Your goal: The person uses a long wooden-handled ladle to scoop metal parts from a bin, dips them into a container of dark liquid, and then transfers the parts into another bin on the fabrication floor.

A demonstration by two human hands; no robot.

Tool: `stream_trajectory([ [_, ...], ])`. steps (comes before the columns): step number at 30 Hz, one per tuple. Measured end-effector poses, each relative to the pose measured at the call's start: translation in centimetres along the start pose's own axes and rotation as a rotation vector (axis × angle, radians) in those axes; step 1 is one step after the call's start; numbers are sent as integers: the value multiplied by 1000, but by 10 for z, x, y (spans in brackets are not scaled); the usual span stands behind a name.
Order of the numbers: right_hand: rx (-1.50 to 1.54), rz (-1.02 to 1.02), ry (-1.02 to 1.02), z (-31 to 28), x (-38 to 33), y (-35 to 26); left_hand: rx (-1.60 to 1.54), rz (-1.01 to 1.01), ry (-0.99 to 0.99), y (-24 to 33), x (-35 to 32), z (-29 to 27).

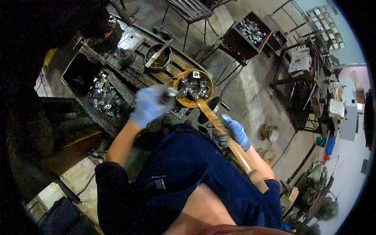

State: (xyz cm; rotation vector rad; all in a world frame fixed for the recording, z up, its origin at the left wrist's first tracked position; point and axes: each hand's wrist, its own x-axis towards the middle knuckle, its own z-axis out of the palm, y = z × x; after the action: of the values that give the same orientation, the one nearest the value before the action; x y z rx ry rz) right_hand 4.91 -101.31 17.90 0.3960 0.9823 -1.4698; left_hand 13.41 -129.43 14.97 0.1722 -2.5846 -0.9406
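Observation:
My right hand (236,133), in a blue glove with dark, soiled fingers, is closed round a long wooden handle (231,143). That handle runs from beside my right forearm up to a round yellow wire basket (211,91). Several small metal parts (194,87) lie inside the basket. At its left rim is my left hand (150,103), also blue-gloved and smeared by motion. A blurred silvery metal part (172,92) shows at its fingers; whether they grip it is not clear.
A dark tray with loose metal parts (102,94) lies left of a slatted bench (178,60). On the bench stands a pot (163,69) of dark liquid with a brush (158,53) across it. Further off are a parts bin (250,33) and a metal can (269,133) on the floor.

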Motion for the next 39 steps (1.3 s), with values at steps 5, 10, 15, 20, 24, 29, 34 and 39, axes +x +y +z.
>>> stream_trajectory([
  [5,24,46,8,3,-4,4,286,185,-227,18,21,70],
  [10,49,46,-24,3,-9,12,252,219,-205,19,27,45],
  [15,-51,-132,128,2,-7,22,427,-184,-39,-45,-2,-50],
  [20,49,13,-182,-6,-12,14,584,-557,-157,-143,-64,-101],
  [24,63,-13,-71,-6,-5,15,609,-720,-552,-199,-81,-85],
  [29,-109,-21,188,4,-3,15,725,-665,-786,-312,-121,-23],
  [34,-24,6,118,-5,4,13,326,-1250,-553,-347,-117,18],
  [39,72,32,79,4,7,9,651,-888,-952,-278,-98,-6],
])
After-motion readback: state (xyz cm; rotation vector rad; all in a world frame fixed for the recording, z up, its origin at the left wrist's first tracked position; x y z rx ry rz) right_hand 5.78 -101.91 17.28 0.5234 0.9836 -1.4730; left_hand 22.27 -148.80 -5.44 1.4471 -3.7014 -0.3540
